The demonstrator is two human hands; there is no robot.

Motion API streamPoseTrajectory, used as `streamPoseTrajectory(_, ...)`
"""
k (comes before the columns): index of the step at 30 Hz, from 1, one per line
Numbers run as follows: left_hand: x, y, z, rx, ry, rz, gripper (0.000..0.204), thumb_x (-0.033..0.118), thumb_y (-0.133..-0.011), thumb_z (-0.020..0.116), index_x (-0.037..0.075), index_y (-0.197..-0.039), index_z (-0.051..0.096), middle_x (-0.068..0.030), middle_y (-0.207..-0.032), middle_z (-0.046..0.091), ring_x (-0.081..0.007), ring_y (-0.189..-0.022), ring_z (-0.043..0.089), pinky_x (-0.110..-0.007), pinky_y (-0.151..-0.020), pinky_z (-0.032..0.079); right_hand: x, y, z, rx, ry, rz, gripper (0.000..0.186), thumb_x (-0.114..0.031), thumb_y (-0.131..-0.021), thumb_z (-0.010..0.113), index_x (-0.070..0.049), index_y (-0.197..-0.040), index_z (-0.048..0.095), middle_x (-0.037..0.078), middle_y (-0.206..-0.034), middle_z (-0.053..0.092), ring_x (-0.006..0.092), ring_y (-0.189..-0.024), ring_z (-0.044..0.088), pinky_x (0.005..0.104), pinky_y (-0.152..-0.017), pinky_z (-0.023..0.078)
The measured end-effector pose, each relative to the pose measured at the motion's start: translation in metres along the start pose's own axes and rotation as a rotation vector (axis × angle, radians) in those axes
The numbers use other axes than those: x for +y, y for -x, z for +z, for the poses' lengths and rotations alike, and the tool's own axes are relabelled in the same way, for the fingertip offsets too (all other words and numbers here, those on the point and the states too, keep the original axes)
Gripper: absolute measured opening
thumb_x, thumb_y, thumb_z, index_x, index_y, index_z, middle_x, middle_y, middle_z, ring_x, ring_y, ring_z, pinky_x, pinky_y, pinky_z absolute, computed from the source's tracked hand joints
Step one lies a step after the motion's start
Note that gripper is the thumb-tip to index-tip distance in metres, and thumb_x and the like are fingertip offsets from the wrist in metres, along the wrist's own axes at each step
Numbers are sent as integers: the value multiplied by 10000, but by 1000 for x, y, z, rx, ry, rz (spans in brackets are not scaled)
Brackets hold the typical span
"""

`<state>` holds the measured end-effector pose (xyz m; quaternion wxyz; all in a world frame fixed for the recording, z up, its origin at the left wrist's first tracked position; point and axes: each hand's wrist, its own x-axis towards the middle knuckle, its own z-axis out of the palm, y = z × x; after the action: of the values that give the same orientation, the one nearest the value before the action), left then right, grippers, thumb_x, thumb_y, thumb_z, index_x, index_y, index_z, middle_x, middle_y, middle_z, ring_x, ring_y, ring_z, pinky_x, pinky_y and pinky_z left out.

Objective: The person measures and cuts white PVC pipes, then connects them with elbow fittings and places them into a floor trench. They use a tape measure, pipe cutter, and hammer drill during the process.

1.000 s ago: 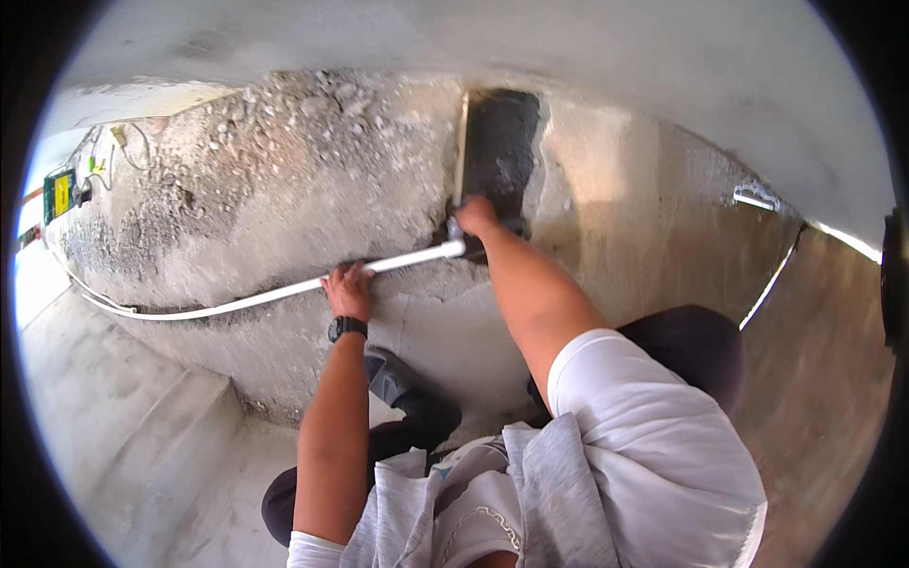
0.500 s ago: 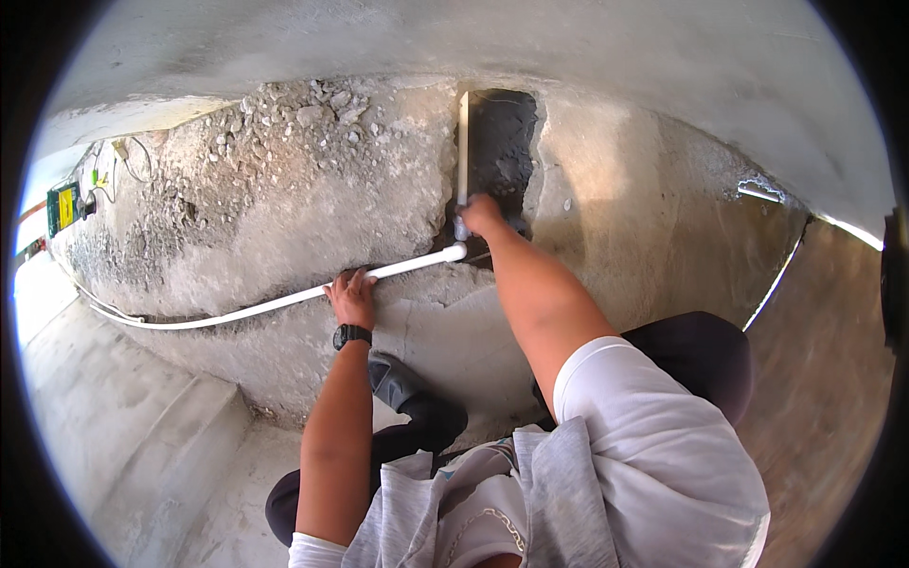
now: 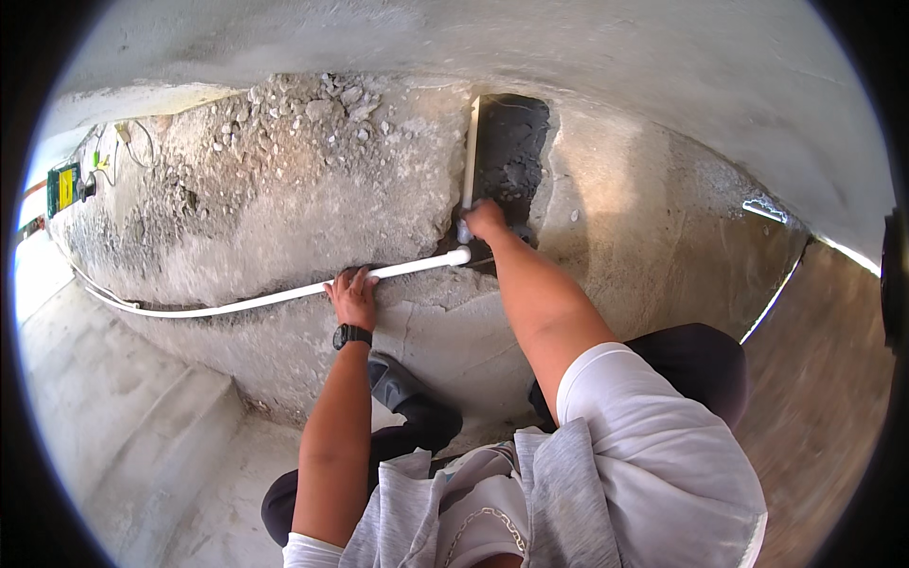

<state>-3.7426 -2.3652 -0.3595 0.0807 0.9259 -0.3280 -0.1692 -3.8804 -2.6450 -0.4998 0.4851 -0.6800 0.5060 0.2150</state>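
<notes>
A long white plastic pipe (image 3: 294,292) runs along the rough concrete, ending at its right in a white elbow (image 3: 460,256). My left hand (image 3: 351,301), with a black watch on its wrist, is closed over this pipe, fingers curled across the top. Above the elbow, a cream-coloured upright pipe (image 3: 472,151) stands along the left edge of a dark rectangular hole (image 3: 516,142). My right hand (image 3: 486,220) is closed round the lower part of the upright pipe, where a greyish end (image 3: 463,231) shows just above the elbow. Whether that end sits in the elbow I cannot tell.
Broken rubble (image 3: 327,109) lies on the concrete left of the hole. At the far left are a green and yellow box (image 3: 64,188) and a cable with a plug (image 3: 123,132). A concrete step (image 3: 189,417) is at lower left; my boot (image 3: 393,379) is below my left hand.
The view has shifted slightly, so the hole and upright pipe appear a little farther right. Both hands keep their hold, with no clear movement of the pipes against each other.
</notes>
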Motion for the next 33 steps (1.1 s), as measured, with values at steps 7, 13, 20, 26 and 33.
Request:
streamPoseTrajectory(7, 3, 1, -2, -6, 20, -12, 270, 276, -881, 669, 153, -1121, 693, -83, -1145, 626, -305, -1170, 534, -635, -1109, 222, 0, 3, 0, 22, 14, 7, 442, -400, -837, 679, 7, -1009, 698, 245, -1055, 673, 394, -1016, 643, 444, -876, 514)
streamPoseTrajectory(13, 5, 3, -1, 1, 26, -6, 273, 278, -880, 669, 151, -1120, 692, -86, -1144, 625, -306, -1178, 531, -638, -1108, 223, 2, 2, -1, 2, -25, 28, 444, -399, -839, 681, 11, -1009, 696, 234, -1050, 678, 385, -1016, 646, 442, -874, 515)
streamPoseTrajectory(20, 4, 3, -3, 2, 13, 4, 289, 288, -882, 667, 147, -1133, 692, -101, -1149, 621, -315, -1174, 530, -639, -1108, 229, 7, -1, 7, 96, 42, -44, 387, -403, -836, 672, -24, -898, 721, 185, -844, 691, 315, -755, 670, 410, -738, 529)
streamPoseTrajectory(26, -3, 7, -1, 4, 13, -9, 295, 312, -889, 656, 141, -1127, 696, -98, -1164, 616, -312, -1179, 523, -641, -1105, 223, 2, -4, 12, 9, 21, 7, 442, -416, -831, 669, -7, -996, 704, 213, -1066, 678, 379, -1026, 640, 438, -873, 513)
streamPoseTrajectory(33, -13, 8, 1, 25, 32, 15, 297, 315, -891, 649, 141, -1126, 694, -87, -1167, 616, -305, -1182, 519, -643, -1103, 215, -2, 3, 16, 27, -28, 56, 447, -402, -822, 672, -10, -1037, 697, 213, -1072, 678, 377, -1030, 640, 437, -884, 511)
